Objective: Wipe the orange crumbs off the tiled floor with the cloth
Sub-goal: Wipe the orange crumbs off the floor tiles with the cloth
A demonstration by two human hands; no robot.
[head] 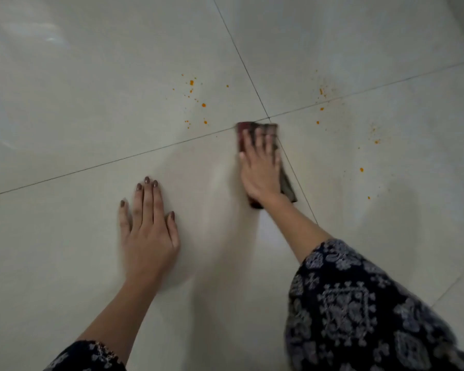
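The right hand (260, 167) presses the folded cloth (268, 162) flat under straight, spread fingers — likely so the whole pad drags crumbs. Orange crumbs (196, 100) lie scattered beyond the fingertips, left and right of them. The left hand (148, 231) rests open-fingered on the tiled floor (91, 116) — a brace, probably.

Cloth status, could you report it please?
Right hand pressing cloth flat; left hand flat on tile. Orange crumbs lie both sides of cloth. Nothing blocking.
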